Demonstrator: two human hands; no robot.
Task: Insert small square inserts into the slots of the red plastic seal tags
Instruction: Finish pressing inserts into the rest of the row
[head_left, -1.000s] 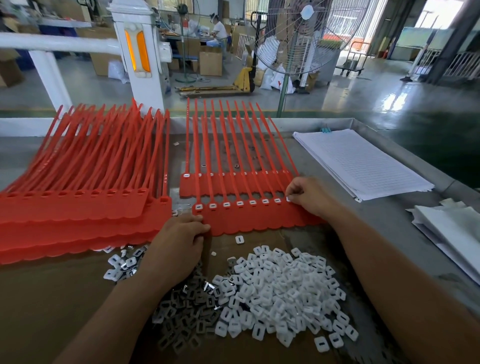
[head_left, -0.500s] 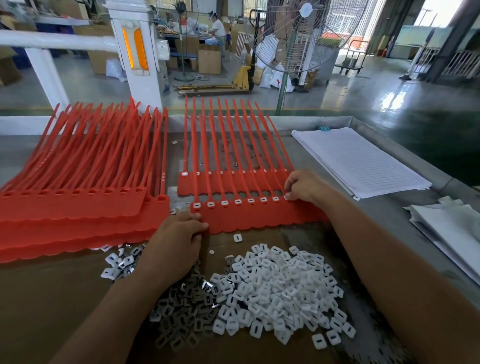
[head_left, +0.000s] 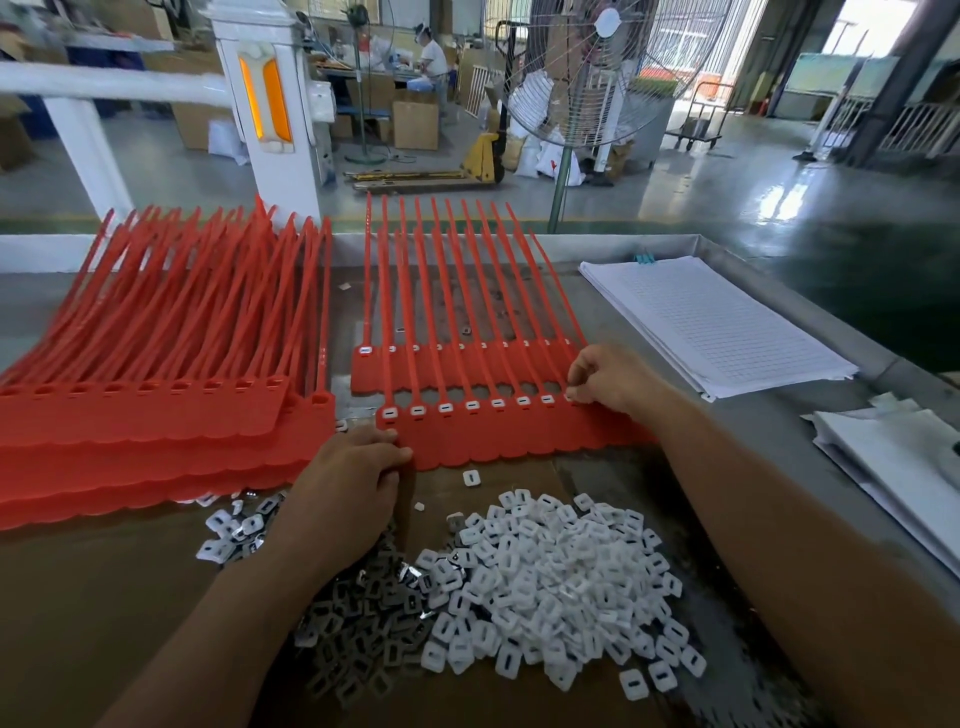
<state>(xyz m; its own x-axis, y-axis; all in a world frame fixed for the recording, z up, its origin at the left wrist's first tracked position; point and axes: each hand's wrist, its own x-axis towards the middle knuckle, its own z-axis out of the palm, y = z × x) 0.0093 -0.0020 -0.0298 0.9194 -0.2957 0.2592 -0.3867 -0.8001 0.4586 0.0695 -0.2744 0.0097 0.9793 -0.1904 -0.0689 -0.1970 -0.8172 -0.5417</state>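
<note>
A strip of red seal tags (head_left: 509, 434) lies in front of me, with white square inserts in several of its slots. A second strip (head_left: 447, 366) lies just behind it, also fitted with inserts. My left hand (head_left: 353, 483) grips the near strip's lower left corner. My right hand (head_left: 605, 376) has curled fingers pinching at the rightmost slot of the near strip; whether an insert is under the fingertips is hidden. A heap of loose white inserts (head_left: 550, 582) lies near me, with dark metal pieces (head_left: 363, 623) to its left.
A thick stack of red tag strips (head_left: 156, 410) fills the left of the table. Lined paper sheets (head_left: 711, 322) lie at the right, more white paper (head_left: 893, 457) at the far right edge. A standing fan (head_left: 597, 73) stands behind the table.
Both hands stay on the near strip. My right hand has shifted slightly at the rightmost slot, and my head has moved a little.
</note>
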